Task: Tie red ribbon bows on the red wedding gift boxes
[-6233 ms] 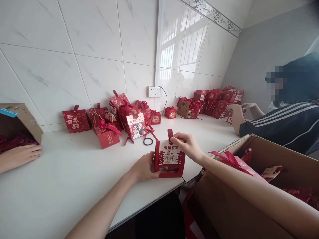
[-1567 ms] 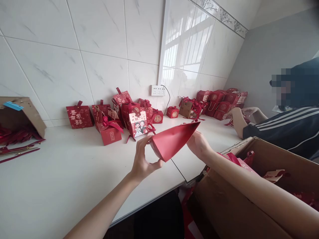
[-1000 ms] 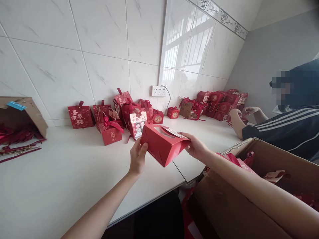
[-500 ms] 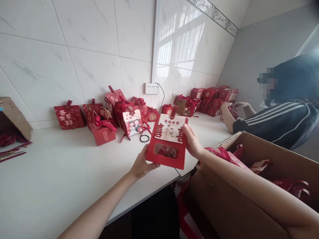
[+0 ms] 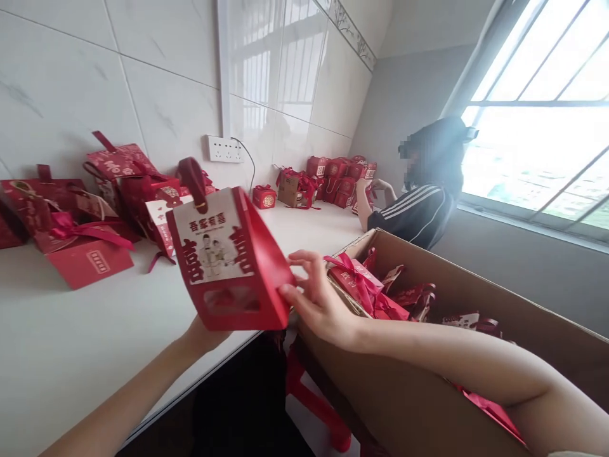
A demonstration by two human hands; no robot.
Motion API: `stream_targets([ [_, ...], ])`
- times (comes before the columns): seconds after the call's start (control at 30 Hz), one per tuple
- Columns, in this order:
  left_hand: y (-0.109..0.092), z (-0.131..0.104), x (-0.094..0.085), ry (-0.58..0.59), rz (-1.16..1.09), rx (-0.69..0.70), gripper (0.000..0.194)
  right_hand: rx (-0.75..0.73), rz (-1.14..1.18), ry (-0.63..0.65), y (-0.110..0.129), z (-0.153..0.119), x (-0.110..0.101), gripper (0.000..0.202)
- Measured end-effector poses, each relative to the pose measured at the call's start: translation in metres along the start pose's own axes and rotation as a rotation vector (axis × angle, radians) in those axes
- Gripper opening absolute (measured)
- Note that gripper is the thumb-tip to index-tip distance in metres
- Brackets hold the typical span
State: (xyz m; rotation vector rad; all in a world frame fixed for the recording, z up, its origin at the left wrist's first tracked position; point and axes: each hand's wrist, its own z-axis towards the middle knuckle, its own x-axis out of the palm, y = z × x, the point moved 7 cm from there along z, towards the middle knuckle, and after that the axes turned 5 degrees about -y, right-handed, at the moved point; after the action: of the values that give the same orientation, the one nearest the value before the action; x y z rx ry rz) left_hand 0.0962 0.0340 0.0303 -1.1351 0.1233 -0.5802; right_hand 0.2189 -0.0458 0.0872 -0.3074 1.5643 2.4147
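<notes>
The left hand (image 5: 202, 336) was under and behind a red gift box (image 5: 257, 254), its fingers hidden, so how tightly they closed could not be told. The right hand (image 5: 323, 308) was partly open, fingers loosely bent and parted, tips touching the box's right side. The box, tilted, with its strap loop on top, was up above the front edge of the white surface (image 5: 71, 349), left of a cardboard carton (image 5: 380, 377).
</notes>
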Motion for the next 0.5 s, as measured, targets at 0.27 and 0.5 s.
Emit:
stream_targets([
  [0.27,-0.034,0.023,0.111,0.200,0.323,0.187,0.013,-0.262,-0.257,-0.277,0.062,-0.032,-0.077,0.057],
  [0.5,-0.012,0.023,0.130,0.373,0.720,0.422,0.059,0.129,-0.273,-0.720,0.056,-0.049,-0.207,0.026],
])
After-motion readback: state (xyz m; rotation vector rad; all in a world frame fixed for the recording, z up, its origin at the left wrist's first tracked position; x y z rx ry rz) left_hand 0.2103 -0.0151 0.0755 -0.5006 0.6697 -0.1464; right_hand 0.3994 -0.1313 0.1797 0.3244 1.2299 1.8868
